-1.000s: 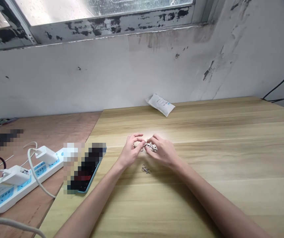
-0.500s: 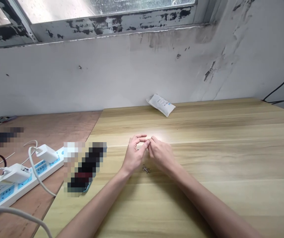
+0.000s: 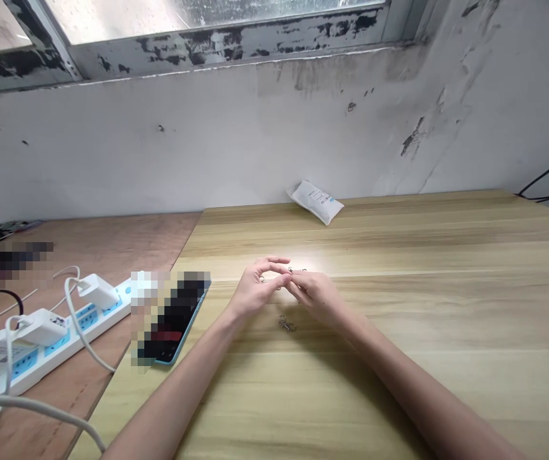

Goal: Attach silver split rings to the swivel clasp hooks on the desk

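Observation:
My left hand (image 3: 255, 287) and my right hand (image 3: 315, 294) meet over the middle of the table, fingertips touching. Between thumbs and index fingers they pinch a small metal piece (image 3: 290, 269), mostly hidden by the fingers. It looks like a ring or clasp. My left thumb and index finger form a loop, with the other fingers loosely curved. Thin metal rings (image 3: 262, 279) show through that loop, and a bit more metal shows behind my right fingers. Just below the hands, a small metal clasp with rings (image 3: 286, 324) lies on the wood.
A phone (image 3: 181, 319) lies left of my left forearm. Farther left, a white power strip (image 3: 71, 342) with plugged-in chargers and cables rests on a brownish board. A white packet (image 3: 316, 201) sits at the back of the table (image 3: 447, 287), near the wall.
My right hand's fingers have straightened and turned flatter, and more metal shows around the fingertips. The whole view has shifted slightly. The clasp on the table stays put.

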Available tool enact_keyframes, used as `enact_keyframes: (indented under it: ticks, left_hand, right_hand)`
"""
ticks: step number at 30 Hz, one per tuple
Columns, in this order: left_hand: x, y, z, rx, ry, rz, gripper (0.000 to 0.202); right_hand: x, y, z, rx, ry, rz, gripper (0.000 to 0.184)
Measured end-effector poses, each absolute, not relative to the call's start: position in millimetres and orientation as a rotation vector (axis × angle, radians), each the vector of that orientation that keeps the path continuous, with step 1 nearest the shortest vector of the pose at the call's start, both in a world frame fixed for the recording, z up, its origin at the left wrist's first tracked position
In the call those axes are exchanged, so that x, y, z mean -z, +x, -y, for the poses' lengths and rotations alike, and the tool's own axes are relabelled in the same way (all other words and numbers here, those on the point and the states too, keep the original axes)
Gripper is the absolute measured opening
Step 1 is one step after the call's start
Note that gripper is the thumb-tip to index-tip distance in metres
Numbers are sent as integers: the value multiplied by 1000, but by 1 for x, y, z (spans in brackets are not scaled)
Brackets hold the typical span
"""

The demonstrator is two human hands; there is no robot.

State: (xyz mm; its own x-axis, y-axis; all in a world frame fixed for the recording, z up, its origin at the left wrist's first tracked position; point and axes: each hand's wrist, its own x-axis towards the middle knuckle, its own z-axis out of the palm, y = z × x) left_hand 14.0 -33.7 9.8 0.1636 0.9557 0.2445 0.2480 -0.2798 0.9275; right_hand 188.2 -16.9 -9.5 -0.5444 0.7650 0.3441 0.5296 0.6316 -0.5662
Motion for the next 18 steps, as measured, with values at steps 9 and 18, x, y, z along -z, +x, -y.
enact_keyframes:
  ticks: [9,18]
  left_hand:
    - [-9,11,29,-1229,1532,-1136,22]
    - [-12,5,32,-1063,2531,-1246,12]
  right_hand:
    - [-14,197,20,-1086,-875,2186,43]
    - [-28,216,15,-1740,-783,1879,41]
